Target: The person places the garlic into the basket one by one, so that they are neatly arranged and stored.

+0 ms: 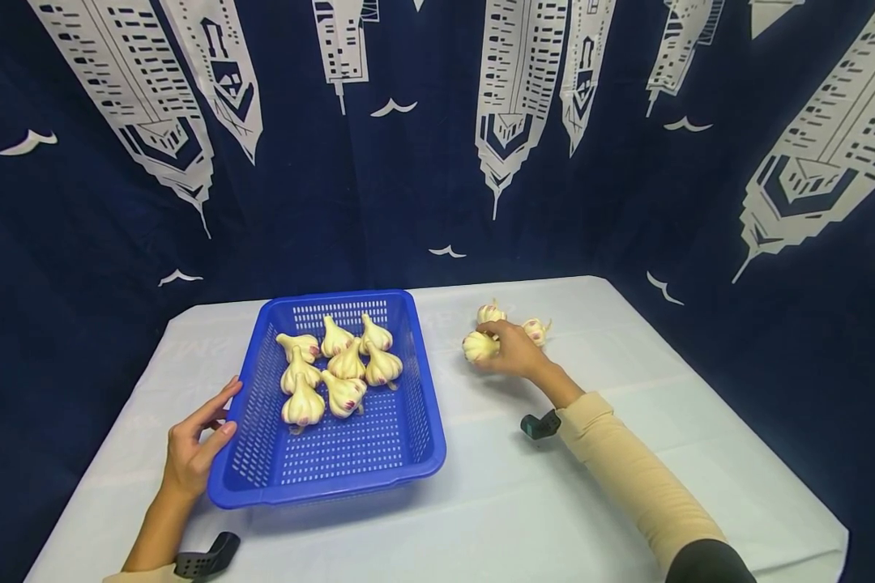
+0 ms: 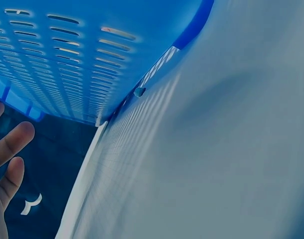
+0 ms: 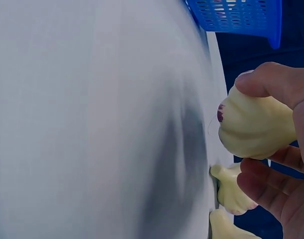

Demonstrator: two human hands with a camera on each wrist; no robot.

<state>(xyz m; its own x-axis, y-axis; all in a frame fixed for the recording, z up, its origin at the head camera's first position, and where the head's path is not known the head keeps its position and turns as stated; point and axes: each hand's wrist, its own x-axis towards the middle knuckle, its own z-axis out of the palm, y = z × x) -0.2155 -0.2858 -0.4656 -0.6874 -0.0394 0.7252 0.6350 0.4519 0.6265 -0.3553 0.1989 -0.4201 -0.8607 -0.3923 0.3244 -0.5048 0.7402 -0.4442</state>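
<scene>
My right hand (image 1: 514, 350) grips a garlic bulb (image 1: 480, 346) right of the basket. In the right wrist view, thumb and fingers pinch that bulb (image 3: 254, 122), which is held off the white cloth. Two more garlic bulbs, one behind (image 1: 491, 313) and one to the right (image 1: 535, 330), lie close to this hand. A blue plastic basket (image 1: 339, 494) stands on the left with several garlic bulbs (image 1: 346, 362) inside. At its left rim, my left hand (image 1: 193, 449) touches with thumb and fingertips. The left wrist view shows extended fingers (image 2: 15, 142) beside the slotted wall.
A white cloth (image 1: 481, 518) covers the table. Behind it hangs a dark blue curtain (image 1: 408, 186) printed with white buildings. Black devices are strapped at the left wrist (image 1: 207, 557) and the right wrist (image 1: 540, 425).
</scene>
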